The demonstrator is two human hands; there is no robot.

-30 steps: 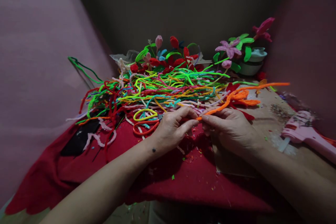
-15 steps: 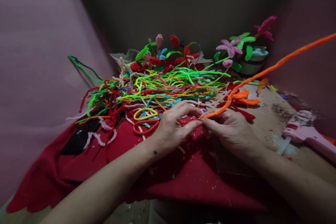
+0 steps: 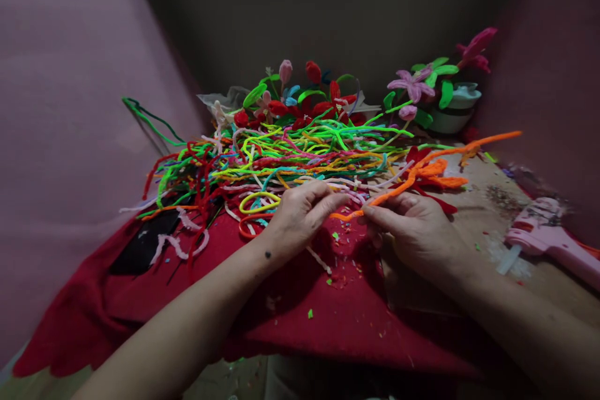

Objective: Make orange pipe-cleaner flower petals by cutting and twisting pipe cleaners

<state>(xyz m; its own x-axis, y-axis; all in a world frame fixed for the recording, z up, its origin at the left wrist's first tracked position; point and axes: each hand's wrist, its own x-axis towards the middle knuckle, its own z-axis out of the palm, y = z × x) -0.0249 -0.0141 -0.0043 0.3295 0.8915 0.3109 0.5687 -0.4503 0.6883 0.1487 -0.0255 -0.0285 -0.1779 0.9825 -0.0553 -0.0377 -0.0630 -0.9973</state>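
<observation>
An orange pipe cleaner (image 3: pixel 398 189) runs between my hands, and its long free end slants up to the right. My right hand (image 3: pixel 415 225) pinches it between thumb and fingers. Farther along to the left, my left hand (image 3: pixel 307 215) closes thumb against fingers on the same pipe cleaner; a short kinked stretch shows between the two. Just behind my right hand lies an orange pipe-cleaner flower (image 3: pixel 434 174), with dark red petals (image 3: pixel 435 201) under it. Loops of yellow pipe cleaner (image 3: pixel 257 202) are beside my left hand.
A big heap of coloured pipe cleaners (image 3: pixel 300 153) spreads behind my hands on the red cloth (image 3: pixel 300 325). Finished flowers (image 3: pixel 304 106) stand at the back, near a lidded jar (image 3: pixel 452 115). A pink glue gun (image 3: pixel 548 234) lies right on cardboard (image 3: pixel 473 225); a black flat object (image 3: pixel 145 244) lies left.
My left hand has slid left along the pipe cleaner, away from my right hand, exposing a stretch between them. The free end has swung down and now ends within view.
</observation>
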